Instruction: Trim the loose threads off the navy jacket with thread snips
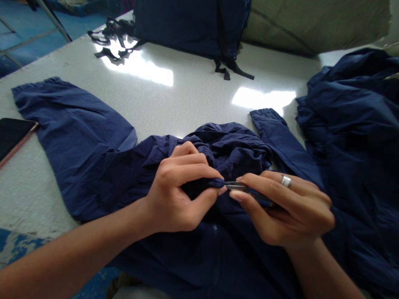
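My left hand [177, 191] pinches a gathered fold of a navy nylon jacket [199, 151], with the fabric tip showing between thumb and forefinger. My right hand [283, 207] holds a small metal tool [233, 186] between thumb and fingers, possibly tweezers or thread snips. Its narrow tip touches or nearly touches that fold, and the rest of it is hidden by my fingers. One jacket sleeve [77, 141] lies flat to the left, and the other sleeve's cuff [269, 124] points away to the right. A ring sits on one finger of my right hand.
The white table [193, 97] carries glare patches. A heap of navy fabric [352, 124] fills the right side. A dark phone [12, 137] lies at the left edge. A navy bag [190, 25] with black straps and an olive sack [311, 25] stand at the back.
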Motion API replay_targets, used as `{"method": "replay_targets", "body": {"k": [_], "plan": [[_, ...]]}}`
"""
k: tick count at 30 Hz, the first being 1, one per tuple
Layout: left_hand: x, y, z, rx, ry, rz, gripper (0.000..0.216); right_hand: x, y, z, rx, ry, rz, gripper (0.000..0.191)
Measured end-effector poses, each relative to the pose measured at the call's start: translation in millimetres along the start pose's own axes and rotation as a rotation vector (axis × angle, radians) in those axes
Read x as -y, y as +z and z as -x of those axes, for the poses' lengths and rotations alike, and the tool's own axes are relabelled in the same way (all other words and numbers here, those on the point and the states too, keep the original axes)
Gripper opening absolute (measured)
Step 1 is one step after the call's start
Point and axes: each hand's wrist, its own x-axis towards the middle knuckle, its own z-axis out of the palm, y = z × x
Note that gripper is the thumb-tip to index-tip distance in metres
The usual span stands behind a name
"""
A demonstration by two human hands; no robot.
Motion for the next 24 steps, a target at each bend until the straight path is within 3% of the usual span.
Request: {"method": "replay_targets", "body": {"k": [5, 10, 16, 24], "plan": [[1.5, -2.5, -0.8, -0.009, -0.090, 0.106, 0.006, -1.7, 1.6, 4.6, -0.036, 0.061, -0.027, 0.014], [3.0, -2.0, 0.0, 0.007, -0.105, 0.139, 0.016, 1.9, 2.5, 4.3, -0.049, 0.093, -0.082, 0.012], [1.1, 1.4, 1.1, -0.035, -0.269, 0.326, 0.021, 4.7, 3.0, 2.6, -0.065, 0.143, -0.139, 0.008], [1.1, 1.7, -0.2, 0.000, -0.414, 0.514, 0.017, 3.2, 3.2, 4.8, -0.055, 0.155, -0.213, 0.014]]}}
